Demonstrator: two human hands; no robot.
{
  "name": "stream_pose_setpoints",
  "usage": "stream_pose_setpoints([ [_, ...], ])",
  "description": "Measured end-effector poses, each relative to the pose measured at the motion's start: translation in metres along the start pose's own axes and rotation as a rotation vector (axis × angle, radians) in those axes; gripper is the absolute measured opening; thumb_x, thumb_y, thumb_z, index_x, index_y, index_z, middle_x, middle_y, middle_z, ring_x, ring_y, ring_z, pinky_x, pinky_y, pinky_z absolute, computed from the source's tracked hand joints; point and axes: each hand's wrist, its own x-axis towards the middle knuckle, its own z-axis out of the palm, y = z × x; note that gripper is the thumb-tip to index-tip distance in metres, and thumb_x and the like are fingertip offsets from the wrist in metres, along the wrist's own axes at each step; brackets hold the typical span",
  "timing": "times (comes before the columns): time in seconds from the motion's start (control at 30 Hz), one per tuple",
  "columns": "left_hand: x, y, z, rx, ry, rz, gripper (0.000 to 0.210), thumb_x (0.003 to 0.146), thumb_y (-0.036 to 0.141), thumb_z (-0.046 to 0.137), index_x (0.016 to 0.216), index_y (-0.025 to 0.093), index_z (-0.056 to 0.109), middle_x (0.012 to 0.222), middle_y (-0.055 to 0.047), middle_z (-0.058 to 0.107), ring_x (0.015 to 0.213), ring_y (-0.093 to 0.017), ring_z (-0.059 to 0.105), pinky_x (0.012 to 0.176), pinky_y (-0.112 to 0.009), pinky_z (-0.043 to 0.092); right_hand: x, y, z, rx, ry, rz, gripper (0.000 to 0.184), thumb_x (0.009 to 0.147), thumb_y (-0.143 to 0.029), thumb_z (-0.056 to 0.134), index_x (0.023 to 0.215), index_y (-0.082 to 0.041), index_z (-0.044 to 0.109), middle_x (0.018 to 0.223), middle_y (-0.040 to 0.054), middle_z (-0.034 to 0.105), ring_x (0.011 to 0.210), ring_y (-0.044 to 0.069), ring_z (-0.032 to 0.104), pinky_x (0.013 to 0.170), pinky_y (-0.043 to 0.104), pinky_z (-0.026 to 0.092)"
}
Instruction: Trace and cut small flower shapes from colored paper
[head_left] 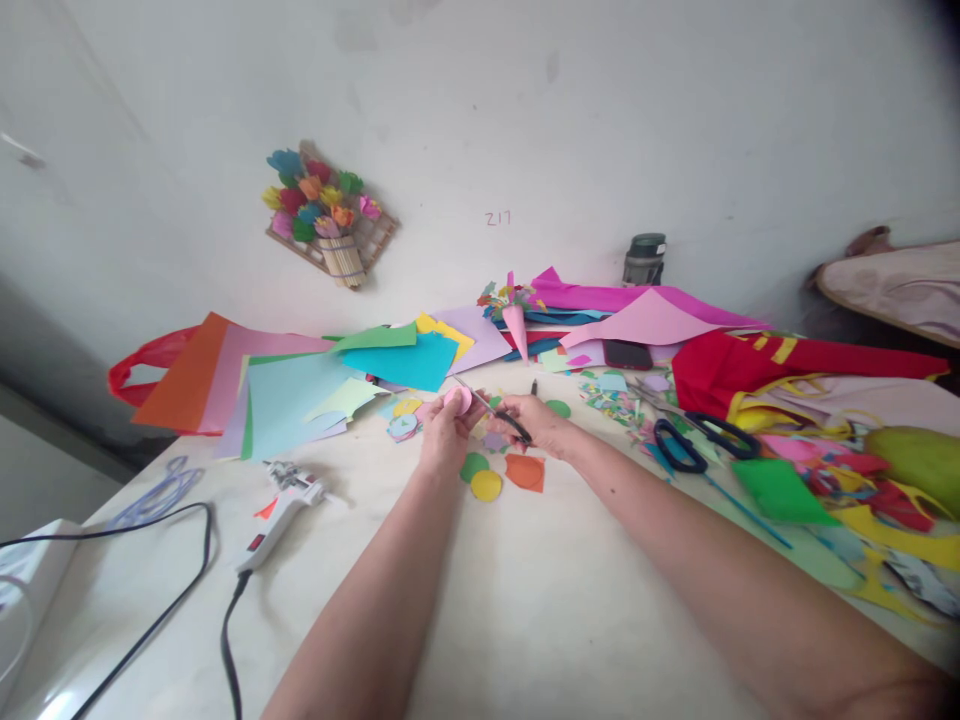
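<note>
Between the fingers of my left hand (444, 432) is a small pink paper circle (458, 400). My right hand (538, 424) is closed round the dark handles of a pair of scissors (514, 426), whose blades point left to the pink paper. Whether the blades are cutting into it is too small to tell. On the table just below my hands lie a yellow paper circle (486, 486), a green paper circle (474, 467) and an orange paper piece (525, 473) with a round outline on it. More paper circles (406, 426) lie left of my left hand.
A white glue gun (281, 520) with a black cord rests at the left, near a power strip (37, 570). Coloured paper sheets (285, 390) spread along the back left. Larger scissors (694, 440), a phone (628, 354), red fabric (720, 370) and paper scraps (885, 490) lie at the right.
</note>
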Motion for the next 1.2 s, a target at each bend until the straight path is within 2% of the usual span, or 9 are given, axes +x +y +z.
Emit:
stream_pose_setpoints([
  [0.17,-0.004,0.0,0.01,-0.05,-0.043,-0.055,0.012,0.071,0.02,0.062,0.077,0.011,0.059,0.083,-0.012,0.068,0.083,-0.02,0.065,0.077,-0.031,0.052,-0.003,-0.01,-0.022,-0.143,-0.071,-0.005,0.029,0.061,-0.034,0.071,0.069,-0.015,0.05,0.041,-0.007,0.046,0.031,0.003,0.037,0.031,0.015,0.03],
  [0.3,-0.002,-0.001,0.035,-0.123,-0.038,-0.134,0.004,0.072,0.015,0.058,0.074,0.012,0.058,0.079,-0.01,0.067,0.087,-0.022,0.064,0.082,-0.035,0.051,-0.012,-0.026,-0.053,-0.257,-0.127,-0.02,0.032,0.061,-0.04,0.07,0.068,-0.015,0.051,0.044,-0.0052,0.049,0.033,0.004,0.041,0.03,0.015,0.026],
  [0.47,0.007,-0.012,0.085,-0.13,-0.031,-0.218,0.009,0.077,0.01,0.05,0.072,0.011,0.058,0.073,-0.008,0.065,0.079,-0.018,0.065,0.081,-0.032,0.051,-0.027,-0.04,-0.093,-0.318,-0.072,-0.05,0.034,0.061,-0.042,0.071,0.063,-0.015,0.05,0.042,-0.0042,0.047,0.033,0.004,0.039,0.031,0.015,0.027],
  [0.57,0.012,-0.031,0.108,-0.089,0.019,-0.287,0.011,0.077,0.008,0.046,0.074,0.011,0.056,0.069,-0.007,0.063,0.071,-0.016,0.065,0.075,-0.029,0.053,-0.033,-0.036,-0.115,-0.323,0.015,0.027,0.036,0.058,-0.043,0.072,0.061,-0.015,0.05,0.04,-0.0042,0.046,0.031,0.004,0.038,0.029,0.016,0.026],
  [0.63,0.014,-0.045,0.117,0.046,0.039,-0.379,0.007,0.076,0.011,0.048,0.077,0.012,0.054,0.069,-0.006,0.062,0.065,-0.017,0.065,0.066,-0.03,0.054,-0.036,-0.029,-0.128,-0.355,0.061,0.098,0.037,0.056,-0.044,0.073,0.058,-0.015,0.05,0.038,-0.0033,0.046,0.029,0.005,0.037,0.028,0.017,0.026],
  [0.8,0.017,-0.055,0.12,0.45,-0.125,-0.389,0.015,0.067,0.02,0.063,0.079,0.015,0.055,0.075,-0.005,0.061,0.055,-0.021,0.065,0.049,-0.031,0.05,-0.037,-0.015,-0.149,-0.419,0.088,0.173,0.041,0.054,-0.047,0.073,0.053,-0.013,0.052,0.036,0.0013,0.049,0.027,0.008,0.04,0.027,0.019,0.025],
  [1.0,0.023,-0.037,0.107,0.623,-0.289,-0.366,0.021,0.062,0.029,0.071,0.073,0.013,0.061,0.071,-0.008,0.062,0.051,-0.016,0.06,0.048,-0.028,0.048,-0.027,-0.006,-0.157,-0.365,0.107,0.187,0.047,0.055,-0.056,0.07,0.06,-0.012,0.055,0.041,0.006,0.056,0.029,0.011,0.046,0.027,0.019,0.027],
  [1.1,0.028,-0.025,0.095,0.72,-0.288,-0.274,0.024,0.057,0.032,0.075,0.062,0.012,0.062,0.057,-0.004,0.058,0.046,-0.01,0.052,0.048,-0.024,0.045,-0.026,-0.007,-0.155,-0.33,0.104,0.196,0.05,0.055,-0.058,0.068,0.064,-0.011,0.055,0.042,0.0051,0.056,0.03,0.011,0.048,0.027,0.018,0.026],
  [1.2,0.031,-0.017,0.084,0.811,-0.277,-0.243,0.029,0.054,0.036,0.076,0.063,0.012,0.062,0.057,-0.003,0.059,0.048,-0.009,0.051,0.05,-0.023,0.042,-0.027,-0.01,-0.15,-0.27,0.115,0.18,0.05,0.06,-0.059,0.065,0.064,-0.011,0.054,0.041,0.0029,0.054,0.03,0.008,0.044,0.026,0.016,0.023],
])
